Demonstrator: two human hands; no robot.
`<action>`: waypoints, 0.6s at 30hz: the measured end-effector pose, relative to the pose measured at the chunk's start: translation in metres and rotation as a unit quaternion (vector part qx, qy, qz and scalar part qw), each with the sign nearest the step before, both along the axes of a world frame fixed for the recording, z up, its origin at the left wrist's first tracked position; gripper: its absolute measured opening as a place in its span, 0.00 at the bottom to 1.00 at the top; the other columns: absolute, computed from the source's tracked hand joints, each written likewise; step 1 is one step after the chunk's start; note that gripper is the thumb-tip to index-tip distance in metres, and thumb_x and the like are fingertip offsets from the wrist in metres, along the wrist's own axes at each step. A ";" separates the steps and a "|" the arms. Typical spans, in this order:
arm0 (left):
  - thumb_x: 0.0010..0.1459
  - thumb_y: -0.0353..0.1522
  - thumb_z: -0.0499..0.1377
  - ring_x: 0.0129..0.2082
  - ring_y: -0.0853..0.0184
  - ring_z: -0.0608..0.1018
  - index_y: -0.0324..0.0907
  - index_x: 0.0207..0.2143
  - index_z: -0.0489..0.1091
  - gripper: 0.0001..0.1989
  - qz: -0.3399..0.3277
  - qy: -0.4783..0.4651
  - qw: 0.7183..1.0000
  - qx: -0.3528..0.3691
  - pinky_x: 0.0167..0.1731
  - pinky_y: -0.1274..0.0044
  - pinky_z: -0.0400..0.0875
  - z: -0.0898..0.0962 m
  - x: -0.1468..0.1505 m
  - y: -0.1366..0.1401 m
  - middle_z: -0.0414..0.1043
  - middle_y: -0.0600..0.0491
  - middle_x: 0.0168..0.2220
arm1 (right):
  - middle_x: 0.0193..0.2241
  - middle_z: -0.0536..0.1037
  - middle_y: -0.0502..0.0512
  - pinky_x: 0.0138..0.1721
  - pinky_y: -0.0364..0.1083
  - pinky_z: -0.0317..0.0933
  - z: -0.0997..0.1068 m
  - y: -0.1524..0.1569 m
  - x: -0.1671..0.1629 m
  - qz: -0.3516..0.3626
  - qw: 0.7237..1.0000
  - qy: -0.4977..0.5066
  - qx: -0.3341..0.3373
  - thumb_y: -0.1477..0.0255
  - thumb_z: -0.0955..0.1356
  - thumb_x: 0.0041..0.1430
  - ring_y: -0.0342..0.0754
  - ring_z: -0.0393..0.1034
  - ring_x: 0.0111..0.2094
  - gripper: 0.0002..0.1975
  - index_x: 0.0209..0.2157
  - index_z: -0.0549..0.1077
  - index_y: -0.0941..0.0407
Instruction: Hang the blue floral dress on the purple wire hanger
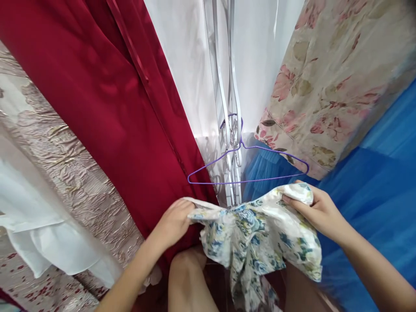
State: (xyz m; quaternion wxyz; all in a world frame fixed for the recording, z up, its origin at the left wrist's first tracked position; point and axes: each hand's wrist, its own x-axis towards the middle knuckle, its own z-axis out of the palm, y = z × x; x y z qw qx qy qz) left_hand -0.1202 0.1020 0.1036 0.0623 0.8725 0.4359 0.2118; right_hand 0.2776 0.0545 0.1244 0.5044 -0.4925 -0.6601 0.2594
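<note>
Brocade in pale pink with crinkled, gold-toned relief (81, 160) is hanging at the left, with a long deep-red satin drape (97, 104) falling beside it. Against that red, the left hand (175, 220) is gripping one end of the upper edge of a satiny white garment printed with blue and green flowers (250, 221), which is drooping between the hands over the person's legs (191, 277). Just above, a thin purple hanger (247, 181) is hanging bare among white strips (221, 80). The right hand (315, 210) is pinching the garment's other end between thumb and fingers. Seemingly, the step in hand is spreading that edge; bringing it to the hanger would be calling for level, taut ends. Red satin is crowding the left hand, blue tulle (373, 195) is closing in on the right, and the narrow gap below the hanger's bar is leaving the clearest room.
</note>
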 end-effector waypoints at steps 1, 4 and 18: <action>0.56 0.23 0.50 0.45 0.58 0.73 0.42 0.32 0.70 0.11 -0.006 0.025 0.999 0.019 0.54 0.64 0.66 0.011 -0.006 0.012 0.74 0.48 0.41 | 0.38 0.76 0.55 0.37 0.47 0.65 -0.001 0.005 -0.002 0.015 1.000 -0.013 0.011 0.62 0.71 0.60 0.53 0.73 0.38 0.09 0.36 0.73 0.53; 0.52 0.22 0.52 0.47 0.59 0.74 0.42 0.30 0.70 0.10 -0.022 0.050 0.998 0.045 0.54 0.66 0.65 0.041 -0.015 0.045 0.75 0.48 0.42 | 0.49 0.73 0.59 0.54 0.51 0.60 -0.002 0.025 -0.009 0.065 0.993 -0.075 0.066 0.66 0.70 0.61 0.59 0.64 0.59 0.08 0.31 0.71 0.54; 0.44 0.25 0.52 0.28 0.66 0.76 0.40 0.22 0.69 0.07 0.012 0.069 0.996 -0.061 0.30 0.79 0.66 0.069 0.012 0.117 0.76 0.52 0.28 | 0.26 0.67 0.46 0.31 0.44 0.53 -0.010 0.041 -0.026 0.023 0.984 -0.173 0.018 0.72 0.63 0.62 0.46 0.63 0.29 0.06 0.29 0.66 0.54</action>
